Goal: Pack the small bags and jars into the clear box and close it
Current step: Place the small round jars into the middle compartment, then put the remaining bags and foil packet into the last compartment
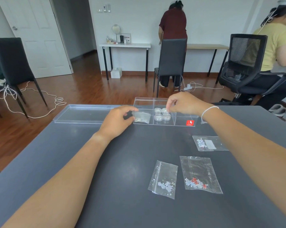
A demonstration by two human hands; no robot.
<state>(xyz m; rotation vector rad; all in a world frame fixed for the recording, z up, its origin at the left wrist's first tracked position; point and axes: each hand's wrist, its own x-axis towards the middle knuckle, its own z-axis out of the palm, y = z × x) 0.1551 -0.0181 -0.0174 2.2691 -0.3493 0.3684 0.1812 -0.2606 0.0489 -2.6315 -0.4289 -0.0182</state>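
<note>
Clear box (163, 112) set open at the far edge of the dark surface (89, 162), red sticker (189, 123) with unreadable writing on its front, right hand (183, 104) pinched on a small jar (164, 110) in the middle compartment, left hand (117, 120) loosely curled and empty at the box's left end, lid (83, 113) lying to the left, three small bags (202, 175) of beads nearer on the surface.

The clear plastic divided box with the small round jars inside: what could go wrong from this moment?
1. The clear plastic divided box sits at the far edge of the dark grey table; a push from the left hand or right hand could slide it off.
2. The small round clear jars are packed tightly in one compartment, so they may jam.
3. Three small clear zip bags of beads remain outside; the flat clear lid might be closed too early.
</note>
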